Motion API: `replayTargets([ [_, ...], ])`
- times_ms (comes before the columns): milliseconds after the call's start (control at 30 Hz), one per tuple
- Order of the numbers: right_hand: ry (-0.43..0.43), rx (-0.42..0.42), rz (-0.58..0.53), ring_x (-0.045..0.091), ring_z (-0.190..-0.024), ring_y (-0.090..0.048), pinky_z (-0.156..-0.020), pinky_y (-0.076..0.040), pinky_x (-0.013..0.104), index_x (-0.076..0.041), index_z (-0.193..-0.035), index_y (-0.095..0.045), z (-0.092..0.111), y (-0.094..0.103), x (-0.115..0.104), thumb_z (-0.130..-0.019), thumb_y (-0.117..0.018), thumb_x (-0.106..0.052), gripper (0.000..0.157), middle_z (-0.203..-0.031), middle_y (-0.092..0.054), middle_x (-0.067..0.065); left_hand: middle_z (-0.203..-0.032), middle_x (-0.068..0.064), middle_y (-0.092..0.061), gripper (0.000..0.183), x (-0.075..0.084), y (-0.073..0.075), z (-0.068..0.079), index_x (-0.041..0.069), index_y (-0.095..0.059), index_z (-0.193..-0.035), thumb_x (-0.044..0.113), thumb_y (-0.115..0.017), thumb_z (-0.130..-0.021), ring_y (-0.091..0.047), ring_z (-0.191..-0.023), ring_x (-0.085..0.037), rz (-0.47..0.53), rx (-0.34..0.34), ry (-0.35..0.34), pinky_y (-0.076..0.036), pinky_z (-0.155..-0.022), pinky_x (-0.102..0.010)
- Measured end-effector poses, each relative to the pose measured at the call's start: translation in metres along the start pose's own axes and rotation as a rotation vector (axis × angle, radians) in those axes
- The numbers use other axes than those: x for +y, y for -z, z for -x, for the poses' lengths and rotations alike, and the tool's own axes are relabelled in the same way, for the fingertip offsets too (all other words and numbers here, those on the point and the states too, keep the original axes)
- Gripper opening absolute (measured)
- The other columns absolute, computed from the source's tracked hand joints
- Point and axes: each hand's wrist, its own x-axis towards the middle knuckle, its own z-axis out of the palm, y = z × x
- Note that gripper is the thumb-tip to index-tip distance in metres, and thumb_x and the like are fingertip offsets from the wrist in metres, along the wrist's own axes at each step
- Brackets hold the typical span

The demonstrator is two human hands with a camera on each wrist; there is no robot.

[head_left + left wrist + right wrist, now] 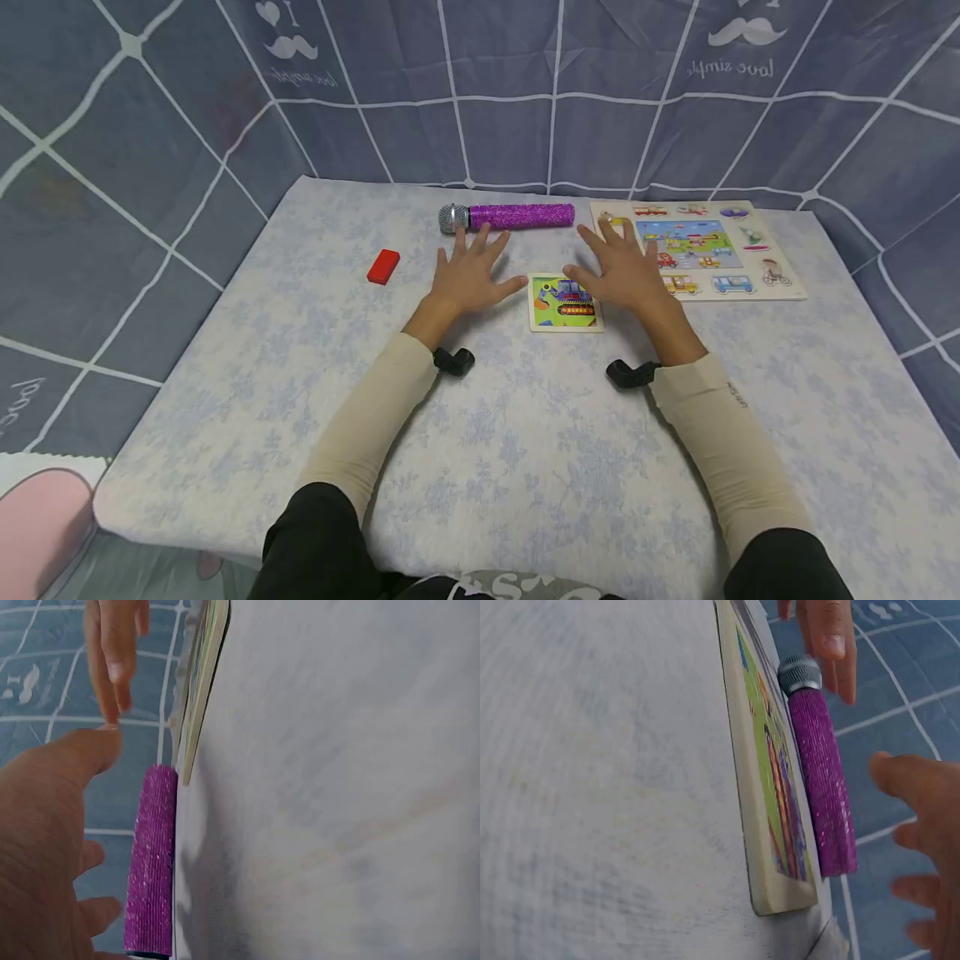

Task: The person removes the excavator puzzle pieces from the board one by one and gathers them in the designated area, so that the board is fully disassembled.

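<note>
Both hands hover with fingers spread and released: left hand (468,271), right hand (622,271). A small puzzle card (564,302) lies between them; beyond the fingertips, a purple microphone (510,217) could roll if nudged.

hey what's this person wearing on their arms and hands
Both arms wear long, snug cream sleeves to the wrist, over black upper sleeves. A small black device sits under each wrist, beside the left hand and right hand. The hands are bare: no gloves or rings visible. The right sleeve carries small dark lettering.
</note>
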Motion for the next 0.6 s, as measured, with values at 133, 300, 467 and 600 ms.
replayTargets([
  [133,0.218,-0.067,-0.057,0.043,-0.142,-0.033,-0.11,-0.018,0.071,-0.008,-0.147,-0.052,-0.003,-0.003,-0.016,-0.099,-0.063,-0.037,0.056,-0.15,-0.045,0.02,-0.164,-0.008,-0.027,0.087,0.001,-0.001,0.012,0.021,-0.028,-0.161,0.062,-0.063,-0.092,-0.027,-0.148,-0.035,0.117,-0.055,-0.125,-0.031,-0.112,-0.058],
  [300,0.314,-0.113,-0.056,0.033,-0.105,-0.054,-0.088,-0.042,0.055,-0.009,-0.123,-0.069,-0.01,-0.005,-0.035,-0.099,-0.064,-0.019,0.027,-0.116,-0.06,0.013,-0.152,-0.005,-0.047,0.071,0.005,-0.003,0.023,0.014,-0.049,-0.147,0.05,-0.072,-0.091,-0.043,-0.139,-0.025,0.183,-0.119,-0.3,-0.038,-0.109,-0.045],
  [467,0.312,-0.237,-0.142,0.028,-0.088,-0.053,-0.08,-0.043,0.047,-0.003,-0.122,-0.061,-0.021,-0.012,-0.04,-0.101,-0.051,-0.005,0.023,-0.105,-0.058,0.014,-0.151,-0.006,-0.048,0.058,0.011,-0.007,0.026,0.016,-0.058,-0.142,0.046,-0.069,-0.095,-0.044,-0.137,-0.026,0.137,-0.15,-0.428,-0.039,-0.108,-0.047],
  [600,0.261,-0.308,-0.246,0.027,-0.077,-0.051,-0.073,-0.042,0.042,-0.003,-0.124,-0.054,-0.025,-0.015,-0.039,-0.1,-0.049,-0.002,0.024,-0.098,-0.055,0.015,-0.155,-0.007,-0.043,0.052,0.011,-0.008,0.028,0.019,-0.058,-0.144,0.044,-0.065,-0.098,-0.043,-0.139,-0.029,0.082,-0.169,-0.438,-0.039,-0.107,-0.05],
])
